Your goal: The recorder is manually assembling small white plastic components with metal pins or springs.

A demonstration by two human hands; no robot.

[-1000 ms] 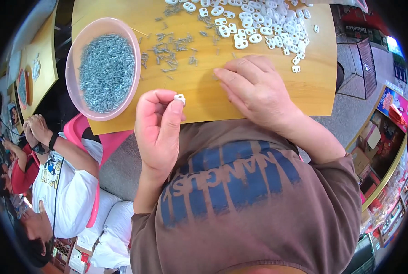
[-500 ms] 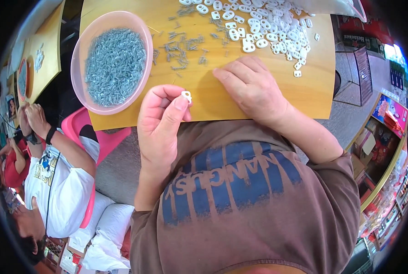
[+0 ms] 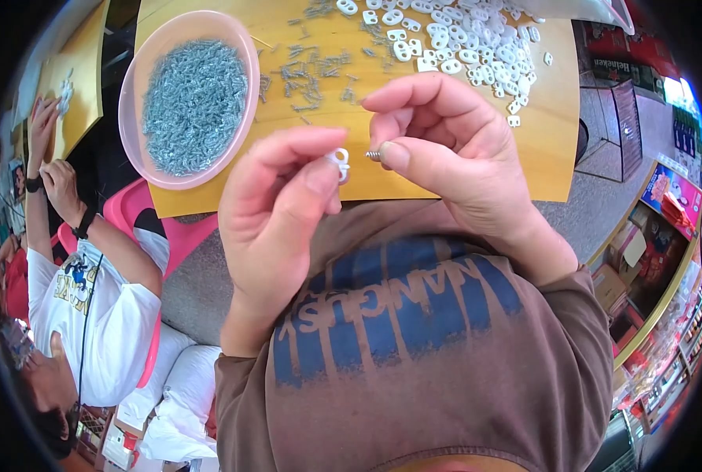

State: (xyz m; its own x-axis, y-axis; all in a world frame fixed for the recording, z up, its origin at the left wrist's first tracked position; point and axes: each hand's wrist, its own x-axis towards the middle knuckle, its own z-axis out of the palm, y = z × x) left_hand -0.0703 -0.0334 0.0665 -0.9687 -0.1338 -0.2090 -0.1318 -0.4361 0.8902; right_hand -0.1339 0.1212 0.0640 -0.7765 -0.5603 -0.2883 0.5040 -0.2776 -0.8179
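Note:
My left hand is closed, pinching a small white plastic two-hole cord-lock piece between thumb and forefinger. Facing it, my right hand grips a tiny coiled metal spring between thumb and fingertip, its end pointing at the white piece. A short gap separates the two. Both hands are raised over the near edge of the table. Beyond them, loose springs lie scattered on the wood, and a heap of similar white pieces spreads at the far right.
A pink oval basin full of springs stands at the left of the yellow wooden table. A clear plastic bag lies at the far right edge. To the left, a person in a white shirt works at another table.
My right hand has lifted off the table and turned, now holding a spring. My left hand has shifted slightly right with the white piece. The neighbouring person has reached one hand forward.

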